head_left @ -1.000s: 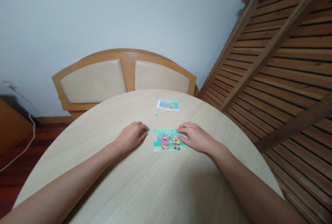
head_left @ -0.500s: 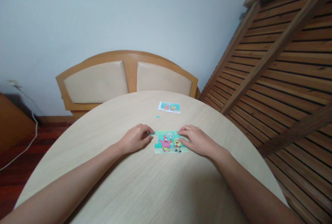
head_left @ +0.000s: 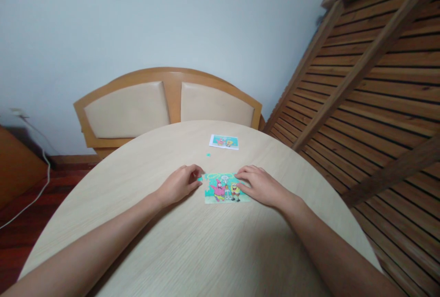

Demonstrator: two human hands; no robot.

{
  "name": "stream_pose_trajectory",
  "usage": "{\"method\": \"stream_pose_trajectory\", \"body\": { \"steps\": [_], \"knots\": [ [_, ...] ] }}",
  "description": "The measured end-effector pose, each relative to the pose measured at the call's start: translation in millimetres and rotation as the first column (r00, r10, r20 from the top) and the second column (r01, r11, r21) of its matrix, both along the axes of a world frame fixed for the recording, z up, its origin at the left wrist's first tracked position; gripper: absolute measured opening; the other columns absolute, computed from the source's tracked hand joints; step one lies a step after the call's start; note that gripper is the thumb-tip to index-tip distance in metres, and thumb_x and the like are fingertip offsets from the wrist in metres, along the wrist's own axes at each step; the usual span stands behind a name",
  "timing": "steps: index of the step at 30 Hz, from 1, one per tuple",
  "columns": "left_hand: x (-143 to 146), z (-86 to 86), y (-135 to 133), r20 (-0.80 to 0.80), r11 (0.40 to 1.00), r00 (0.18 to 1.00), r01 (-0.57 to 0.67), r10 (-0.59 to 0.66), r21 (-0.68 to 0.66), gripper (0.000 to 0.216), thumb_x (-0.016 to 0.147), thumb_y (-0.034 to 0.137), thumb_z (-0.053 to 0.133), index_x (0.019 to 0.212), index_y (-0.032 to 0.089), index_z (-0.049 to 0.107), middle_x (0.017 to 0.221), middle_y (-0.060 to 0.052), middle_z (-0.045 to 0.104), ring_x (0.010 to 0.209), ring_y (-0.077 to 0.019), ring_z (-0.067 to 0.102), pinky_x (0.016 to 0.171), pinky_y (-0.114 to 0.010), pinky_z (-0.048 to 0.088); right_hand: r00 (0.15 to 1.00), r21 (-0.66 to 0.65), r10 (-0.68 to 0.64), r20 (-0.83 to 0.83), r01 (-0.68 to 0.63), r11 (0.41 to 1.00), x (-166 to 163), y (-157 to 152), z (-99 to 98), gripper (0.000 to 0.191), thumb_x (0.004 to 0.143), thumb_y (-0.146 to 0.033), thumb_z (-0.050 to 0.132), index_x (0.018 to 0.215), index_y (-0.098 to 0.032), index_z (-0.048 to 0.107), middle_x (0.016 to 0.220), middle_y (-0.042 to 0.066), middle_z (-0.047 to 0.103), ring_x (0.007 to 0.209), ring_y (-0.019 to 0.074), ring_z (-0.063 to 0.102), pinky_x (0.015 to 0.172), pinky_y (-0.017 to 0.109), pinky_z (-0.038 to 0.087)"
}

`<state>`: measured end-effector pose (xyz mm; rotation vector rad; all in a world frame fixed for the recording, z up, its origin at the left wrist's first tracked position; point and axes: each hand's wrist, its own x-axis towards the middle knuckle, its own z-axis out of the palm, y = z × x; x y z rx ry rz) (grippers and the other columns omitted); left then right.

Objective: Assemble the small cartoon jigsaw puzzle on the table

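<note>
A jigsaw puzzle (head_left: 220, 189) with cartoon figures on a teal background lies flat on the round table, its left edge showing a gap at the upper corner. My left hand (head_left: 180, 183) is beside that corner, thumb and fingertips closed around a small teal puzzle piece (head_left: 200, 179), mostly hidden by the fingers. On the opposite side, my right hand (head_left: 259, 184) rests with fingers stretched over the puzzle's right edge, covering part of it. Another loose teal piece (head_left: 208, 154) lies farther back on the table.
A folded picture card (head_left: 225, 142) with the same cartoon scene lies toward the far side of the wooden table (head_left: 192, 251). Behind it stands a padded bench or headboard (head_left: 175, 90) against the wall. Slatted wood panelling (head_left: 360, 81) leans at the right.
My left fingers have shifted slightly at the puzzle's upper left corner, and the small piece shows a little more. My right hand and the puzzle stay in place.
</note>
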<state>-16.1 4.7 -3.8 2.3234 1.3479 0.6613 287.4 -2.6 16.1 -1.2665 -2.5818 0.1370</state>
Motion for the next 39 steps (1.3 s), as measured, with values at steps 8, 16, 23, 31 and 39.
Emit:
{"method": "stream_pose_trajectory", "body": {
  "steps": [8,16,23,31,39],
  "knots": [
    [4.7,-6.0,1.1,0.28,0.981,0.959,0.096,-0.045,-0.169,0.02,0.085,0.025,0.062,0.103,0.016,0.065,0.088,-0.004,0.068,0.074,-0.0153,0.059,0.068,-0.028,0.047,1.0,-0.005,-0.012,0.006,0.012,1.0,-2.1,-0.8,1.0,0.024,0.096,-0.034,0.059,0.111,-0.022,0.073,0.111,0.009,0.07,0.104,0.0247,0.063,0.091,0.037,0.044],
    [15.0,-12.0,0.0,0.487,0.941,0.873,0.139,0.031,-0.307,0.021,0.082,0.026,0.066,0.099,0.014,0.062,0.082,-0.001,0.061,0.071,-0.0126,0.054,0.066,-0.025,0.044,1.0,-0.005,-0.002,0.008,0.002,1.0,-3.1,-1.1,0.5,0.024,0.096,-0.034,0.058,0.11,-0.02,0.073,0.109,0.009,0.069,0.104,0.0237,0.063,0.092,0.036,0.045],
    [23.2,-9.9,-7.8,0.534,0.934,0.845,0.167,0.029,-0.315,0.026,0.082,0.023,0.065,0.105,0.013,0.059,0.09,-0.003,0.062,0.068,-0.0109,0.052,0.065,-0.025,0.043,1.0,-0.001,-0.016,0.026,0.016,1.0,-2.5,-0.8,-0.8,0.025,0.096,-0.034,0.058,0.111,-0.019,0.072,0.11,0.01,0.069,0.105,0.0244,0.062,0.092,0.037,0.045],
    [28.0,-9.3,-10.4,0.483,0.941,0.874,0.112,0.059,-0.319,0.024,0.082,0.019,0.062,0.105,0.014,0.059,0.094,-0.005,0.065,0.067,-0.0106,0.054,0.064,-0.024,0.045,0.999,0.0,-0.027,0.038,0.027,1.0,-3.5,-2.3,0.5,0.024,0.096,-0.034,0.058,0.11,-0.019,0.072,0.111,0.01,0.069,0.105,0.0243,0.062,0.092,0.036,0.044],
    [27.1,-9.2,-14.4,0.343,0.982,0.937,0.01,0.057,-0.19,0.021,0.081,0.018,0.06,0.102,0.017,0.061,0.093,-0.004,0.068,0.077,-0.0152,0.063,0.069,-0.027,0.05,0.999,0.007,-0.028,0.028,0.028,1.0,-4.5,-3.2,0.7,0.024,0.096,-0.033,0.058,0.109,-0.019,0.072,0.109,0.01,0.069,0.104,0.0238,0.062,0.09,0.036,0.044]
  ]
}}
